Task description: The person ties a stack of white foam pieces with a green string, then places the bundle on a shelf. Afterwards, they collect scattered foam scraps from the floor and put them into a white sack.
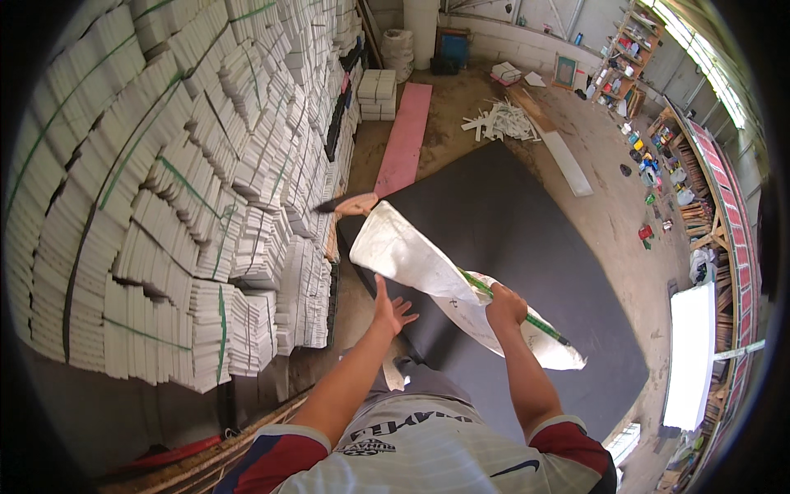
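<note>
A long white sheet [411,251], curled like cloth or a flattened sack, stretches slantwise in front of me. My right hand [505,308] is closed round its middle, together with a thin green strip [539,323] that runs along the sheet's right half and ends dark. Beneath the sheet's left half, my left hand [393,313] has its fingers spread and holds nothing. At the sheet's far left end pokes out a brownish piece with a dark pointed tip [355,204]; its kind is unclear. Below everything lies a large flat black surface [527,222].
Strapped stacks of white slabs [189,198] form a high wall at left. Beyond the black surface lie a pink board [403,136], a heap of white offcuts [506,121] and a pale plank [568,165]. Shelving [724,239] and a bright white panel [691,354] stand at right.
</note>
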`<state>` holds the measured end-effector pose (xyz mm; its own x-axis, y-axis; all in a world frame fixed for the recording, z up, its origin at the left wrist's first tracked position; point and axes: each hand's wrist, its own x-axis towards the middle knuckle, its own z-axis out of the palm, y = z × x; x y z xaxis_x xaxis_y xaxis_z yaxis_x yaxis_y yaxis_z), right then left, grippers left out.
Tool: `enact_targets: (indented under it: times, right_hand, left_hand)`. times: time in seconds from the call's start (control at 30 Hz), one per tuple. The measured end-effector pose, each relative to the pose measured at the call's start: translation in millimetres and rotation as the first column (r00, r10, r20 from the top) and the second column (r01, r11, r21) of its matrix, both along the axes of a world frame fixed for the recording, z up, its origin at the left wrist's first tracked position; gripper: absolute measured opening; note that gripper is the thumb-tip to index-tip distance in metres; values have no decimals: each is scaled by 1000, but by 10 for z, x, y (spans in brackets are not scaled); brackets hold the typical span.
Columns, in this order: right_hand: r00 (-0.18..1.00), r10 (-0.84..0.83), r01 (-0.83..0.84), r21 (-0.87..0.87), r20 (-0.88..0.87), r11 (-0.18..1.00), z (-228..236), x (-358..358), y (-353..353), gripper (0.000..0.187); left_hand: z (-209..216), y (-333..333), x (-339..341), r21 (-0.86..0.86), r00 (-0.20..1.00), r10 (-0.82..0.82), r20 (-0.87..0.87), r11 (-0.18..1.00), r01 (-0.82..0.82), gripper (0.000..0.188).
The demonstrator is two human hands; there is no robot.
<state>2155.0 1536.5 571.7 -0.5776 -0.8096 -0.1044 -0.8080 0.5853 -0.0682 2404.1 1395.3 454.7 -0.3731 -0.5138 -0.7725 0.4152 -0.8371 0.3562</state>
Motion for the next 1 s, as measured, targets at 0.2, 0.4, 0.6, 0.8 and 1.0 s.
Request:
enact_targets:
  times: [0.2,0.4,0.6,0.8,1.0]
  right_hand:
    - [994,-74,50,-264,-81,963,-378,40,-522,17]
    - [984,-148,104,-366,-96,925,-589,139,-1526,16]
    - [875,-415,479,-325,249,815,-318,172,-2508,19]
    - [720,-559,686,-298,411,664,-245,136,-3273,22]
    - [637,-580,768,-354,508,534,-412,-45,-3978,26]
  left_hand:
    - [582,-1161,-863,-407,923,-382,-35,849,336,118]
    - [824,-2145,-1394,-645,981,-58,183,746,165,76]
    - [712,-3245,-1503,-681,957,-162,242,675,286,56]
    - [886,-4025,-1626,-655,918,-309,250,644,395,58]
    - [948,-4793,-1758,-622,880,-377,290,625,473,45]
